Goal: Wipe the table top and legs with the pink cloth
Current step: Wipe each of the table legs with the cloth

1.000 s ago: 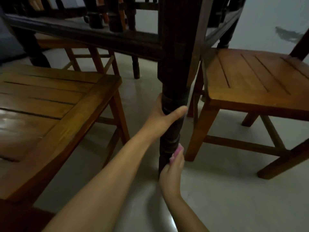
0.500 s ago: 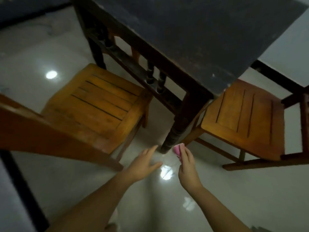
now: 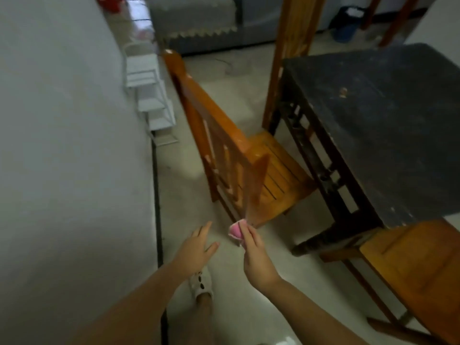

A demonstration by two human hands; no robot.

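The dark wooden table (image 3: 388,135) stands at the right, its black top seen from above and one turned leg (image 3: 321,239) reaching the floor near my hands. My right hand (image 3: 256,260) pinches the bunched pink cloth (image 3: 237,232) in the air, left of that leg and apart from it. My left hand (image 3: 196,247) hovers beside it over the floor with fingers spread and nothing in it.
An orange wooden chair (image 3: 239,165) stands left of the table, its back close to the cloth. Another orange chair (image 3: 418,272) sits at the lower right. A white wall (image 3: 69,145) fills the left. A white rack (image 3: 151,95) stands further back. My foot (image 3: 201,285) is below my hands.
The view has risen from under the table to above it. My left hand has let go of the table leg, and both hands have drawn back from the leg with the cloth.
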